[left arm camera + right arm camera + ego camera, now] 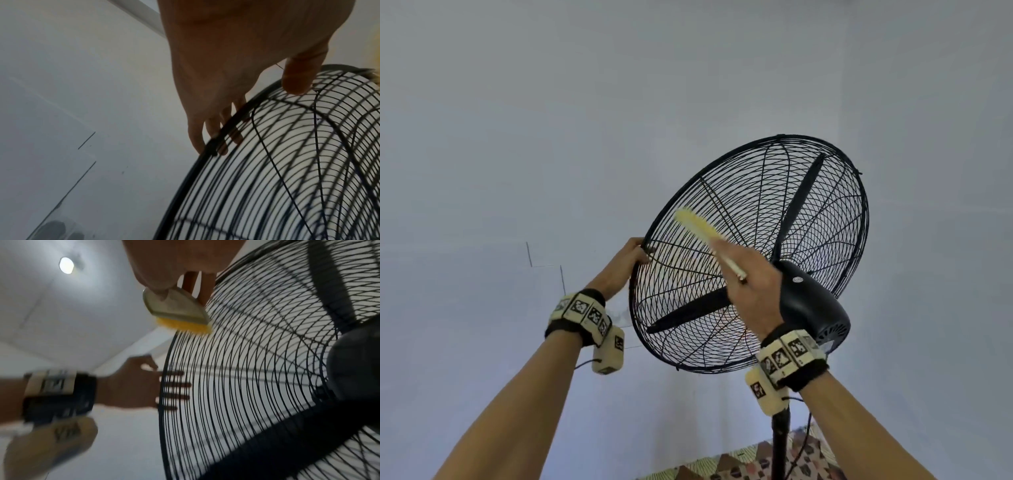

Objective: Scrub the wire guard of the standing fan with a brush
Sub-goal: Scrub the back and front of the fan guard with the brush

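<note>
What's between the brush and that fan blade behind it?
Only the black wire guard: the head view shows the brush against its wires, with the blade inside the cage.

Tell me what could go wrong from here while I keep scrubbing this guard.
The left hand grips the wire guard at its rim, fingers poking through the wires on the blade side; a turning blade could catch them. The right hand presses the yellow brush against the tilted head on a thin pole, which might tip.

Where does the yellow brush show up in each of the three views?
Head: brush centre, against the wire guard, held by the right hand.
Left wrist: blurred bristles at the right edge.
Right wrist: upper centre.
Shared landmark: the guard's rim.
</note>
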The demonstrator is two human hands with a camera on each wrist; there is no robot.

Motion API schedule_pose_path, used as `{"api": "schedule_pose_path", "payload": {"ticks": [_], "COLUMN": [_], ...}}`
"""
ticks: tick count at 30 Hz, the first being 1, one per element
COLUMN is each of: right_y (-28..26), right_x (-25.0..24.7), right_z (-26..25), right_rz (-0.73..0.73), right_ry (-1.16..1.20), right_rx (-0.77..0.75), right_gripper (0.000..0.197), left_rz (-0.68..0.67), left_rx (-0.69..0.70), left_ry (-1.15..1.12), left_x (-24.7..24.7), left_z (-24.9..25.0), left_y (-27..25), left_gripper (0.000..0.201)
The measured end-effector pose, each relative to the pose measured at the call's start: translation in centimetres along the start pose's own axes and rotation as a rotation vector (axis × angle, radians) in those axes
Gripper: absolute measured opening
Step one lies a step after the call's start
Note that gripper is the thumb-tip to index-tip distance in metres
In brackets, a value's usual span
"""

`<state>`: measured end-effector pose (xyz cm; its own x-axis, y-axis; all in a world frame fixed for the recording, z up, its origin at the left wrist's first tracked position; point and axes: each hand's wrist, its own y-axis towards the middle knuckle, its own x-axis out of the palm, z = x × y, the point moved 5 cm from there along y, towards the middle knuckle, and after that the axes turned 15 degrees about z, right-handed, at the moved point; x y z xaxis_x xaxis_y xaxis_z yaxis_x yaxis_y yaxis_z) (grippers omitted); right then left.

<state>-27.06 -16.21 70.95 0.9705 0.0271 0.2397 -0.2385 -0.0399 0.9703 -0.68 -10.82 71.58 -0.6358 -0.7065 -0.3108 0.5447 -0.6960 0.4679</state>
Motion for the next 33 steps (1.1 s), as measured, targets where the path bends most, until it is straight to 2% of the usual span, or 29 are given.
{"api": "schedule_pose_path", "payload": {"ticks": [2, 5, 8, 11, 12, 14, 16, 18, 20, 23, 25, 28, 30, 33], "right_y": [2.0, 1.7, -2.2, -6.0, -6.0, -4.3, -1.7, -0.2, -0.7, -5.0, -6.0, -2.5, 0.1, -0.1], "right_x": [-1.1, -0.3, 1.4, 2.5, 2.3, 1.2, -0.1, -0.4, 0.3, 2.0, 1.9, 0.2, -0.7, -0.1], "right_z": [1.2, 1.8, 1.3, 0.4, 0.1, -0.2, 0.4, 1.0, 0.5, -1.4, -2.0, -0.8, 0.4, 0.4], "right_rz": [0.111, 0.071, -0.105, -0.367, -0.393, -0.272, -0.052, 0.053, 0.021, -0.219, -0.275, -0.011, 0.122, 0.077], "right_ry": [-0.051, -0.137, -0.176, -0.144, -0.136, -0.162, -0.203, -0.205, -0.236, -0.235, -0.189, -0.15, -0.178, -0.217], "right_rx": [0.064, 0.042, -0.024, -0.084, -0.088, -0.046, 0.063, 0.16, 0.144, -0.005, 0.022, 0.234, 0.287, 0.247], "right_gripper": [0.036, 0.043, 0.048, 0.054, 0.052, 0.051, 0.055, 0.056, 0.053, 0.045, 0.042, 0.038, 0.039, 0.04], "left_rz": [-0.03, -0.005, 0.067, 0.114, 0.129, 0.157, 0.186, 0.2, 0.201, 0.191, 0.18, 0.184, 0.193, 0.205], "left_rx": [0.03, 0.143, 0.174, 0.195, 0.199, 0.231, 0.255, 0.246, 0.233, 0.207, 0.203, 0.233, 0.244, 0.232], "left_ry": [0.037, 0.098, 0.16, 0.163, 0.152, 0.146, 0.149, 0.143, 0.141, 0.135, 0.134, 0.13, 0.134, 0.132], "left_x": [0.2, 1.4, 1.9, 1.7, 1.8, 2.0, 2.3, 2.5, 2.3, 1.8, 1.7, 1.9, 2.0, 1.9], "left_z": [2.7, 6.1, 6.5, 5.6, 5.6, 5.8, 6.0, 5.9, 5.7, 5.3, 5.1, 5.4, 5.6, 5.4], "left_y": [0.9, 1.6, 2.0, 2.4, 2.4, 2.2, 1.9, 1.8, 1.7, 1.7, 1.7, 1.5, 1.3, 1.2], "left_gripper": [0.072, 0.081, 0.089, 0.084, 0.081, 0.072, 0.066, 0.065, 0.074, 0.085, 0.083, 0.072, 0.066, 0.065]}}
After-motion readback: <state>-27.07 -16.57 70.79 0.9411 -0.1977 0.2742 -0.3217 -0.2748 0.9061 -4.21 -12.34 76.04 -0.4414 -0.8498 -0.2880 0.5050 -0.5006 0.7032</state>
